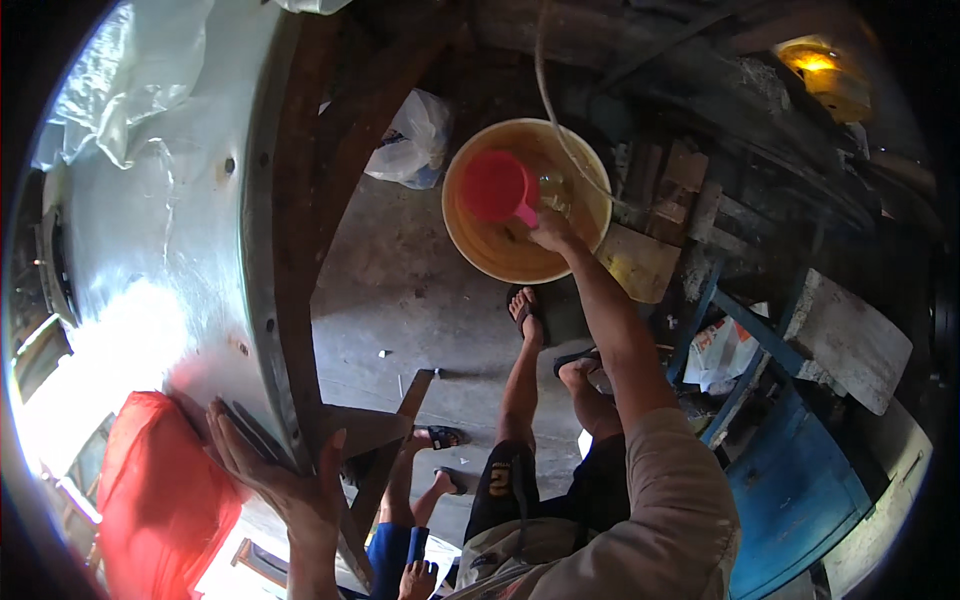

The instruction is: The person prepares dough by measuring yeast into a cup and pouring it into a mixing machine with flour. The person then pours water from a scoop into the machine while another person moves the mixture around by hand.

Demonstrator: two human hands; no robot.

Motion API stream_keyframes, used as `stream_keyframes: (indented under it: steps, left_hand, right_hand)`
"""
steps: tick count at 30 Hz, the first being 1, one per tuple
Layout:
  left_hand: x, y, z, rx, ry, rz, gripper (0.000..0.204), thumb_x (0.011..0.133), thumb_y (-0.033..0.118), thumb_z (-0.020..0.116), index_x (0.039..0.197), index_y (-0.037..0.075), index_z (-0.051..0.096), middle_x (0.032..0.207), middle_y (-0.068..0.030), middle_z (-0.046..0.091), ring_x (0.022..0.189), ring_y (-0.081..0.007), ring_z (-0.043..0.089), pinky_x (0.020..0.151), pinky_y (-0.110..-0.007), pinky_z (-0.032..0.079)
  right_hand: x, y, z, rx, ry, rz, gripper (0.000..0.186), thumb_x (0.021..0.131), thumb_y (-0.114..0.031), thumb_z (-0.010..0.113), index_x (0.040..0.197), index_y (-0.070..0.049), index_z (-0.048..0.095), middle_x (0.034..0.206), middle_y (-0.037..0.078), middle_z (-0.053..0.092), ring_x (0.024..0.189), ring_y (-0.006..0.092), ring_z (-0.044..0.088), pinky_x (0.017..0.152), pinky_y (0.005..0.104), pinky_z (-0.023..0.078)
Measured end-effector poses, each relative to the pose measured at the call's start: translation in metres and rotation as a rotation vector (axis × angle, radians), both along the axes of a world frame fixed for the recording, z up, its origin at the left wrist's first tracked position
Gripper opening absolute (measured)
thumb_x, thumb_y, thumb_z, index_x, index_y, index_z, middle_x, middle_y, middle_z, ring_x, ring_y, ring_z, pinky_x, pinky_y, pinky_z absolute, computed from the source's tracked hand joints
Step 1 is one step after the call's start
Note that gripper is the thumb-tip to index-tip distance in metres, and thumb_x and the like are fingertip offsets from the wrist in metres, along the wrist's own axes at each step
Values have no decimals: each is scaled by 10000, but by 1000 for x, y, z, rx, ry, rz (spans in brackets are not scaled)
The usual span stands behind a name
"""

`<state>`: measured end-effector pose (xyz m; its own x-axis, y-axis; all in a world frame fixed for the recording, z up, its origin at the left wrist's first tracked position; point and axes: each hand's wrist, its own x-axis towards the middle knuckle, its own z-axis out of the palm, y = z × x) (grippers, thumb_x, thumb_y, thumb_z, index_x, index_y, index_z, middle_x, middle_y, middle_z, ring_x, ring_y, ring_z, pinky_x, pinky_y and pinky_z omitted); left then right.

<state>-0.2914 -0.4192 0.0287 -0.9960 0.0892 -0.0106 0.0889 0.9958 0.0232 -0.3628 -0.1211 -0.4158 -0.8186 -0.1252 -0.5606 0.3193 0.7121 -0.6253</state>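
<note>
My right hand [549, 231] is closed round the handle of a pink-red plastic dipper [496, 186]. The dipper is inside the mouth of a large round yellowish tub [457, 237]; I cannot tell whether it touches water. My left hand [275, 478] lies against the edge of a shiny metal tabletop [205, 260], fingers stretched flat and thumb apart over the rim. Right beside those fingers sits a red plastic bag [160, 500].
A thin hose [560, 120] hangs into the tub. Around it are a clear plastic bag [415, 140] and a wooden board [638, 262]. Blue metal panels [795, 490] stand at right. Another person's sandalled feet [440, 437] and hand [418, 580] show beside the table.
</note>
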Motion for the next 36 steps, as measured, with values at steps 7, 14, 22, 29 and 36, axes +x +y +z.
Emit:
stream_keyframes:
  steps: [7, 14, 22, 29, 36]
  left_hand:
    - [4, -3, -2, -94, 75, -18, 963, 764, 460, 665, 1393, -30, 126, 1421, -233, 238, 1339, -381, 190, 1067, -562, 75]
    - [5, 5, -1, -100, 149, -58, 963, 755, 472, 666, 1408, -2, 138, 1434, -198, 231, 1349, -362, 175, 1057, -583, 68]
    - [14, -3, -4, -116, 244, -95, 978, 731, 503, 673, 1418, 36, 154, 1436, -173, 234, 1351, -337, 180, 1040, -620, 66]
    - [15, 2, 1, -118, 260, -93, 963, 733, 520, 653, 1414, 35, 177, 1434, -183, 238, 1339, -339, 209, 1033, -638, 73]
    - [9, -22, -22, -83, 330, -126, 957, 751, 597, 578, 1418, 36, 184, 1427, -180, 259, 1327, -334, 234, 1035, -605, 137]
  right_hand:
    - [16, 27, 44, -228, -292, -105, 282, 669, -113, 596, 936, -26, 566, 532, 65, 507, 437, 181, 507, 416, 330, 405]
    - [60, 57, 87, -362, -121, -121, 295, 653, -101, 594, 927, 6, 579, 666, 141, 587, 637, 252, 609, 593, 372, 469]
    - [119, 97, 213, -454, 105, -69, 480, 688, -43, 572, 1166, -24, 526, 606, 38, 536, 475, 110, 500, 449, 282, 414]
    - [190, 140, 374, -427, 6, -233, 372, 660, -61, 591, 1018, 31, 547, 691, 103, 583, 600, 174, 577, 569, 320, 460]
    - [306, 199, 518, -486, 92, -498, 250, 677, -68, 588, 900, 17, 515, 650, 74, 549, 519, 149, 538, 477, 305, 425]
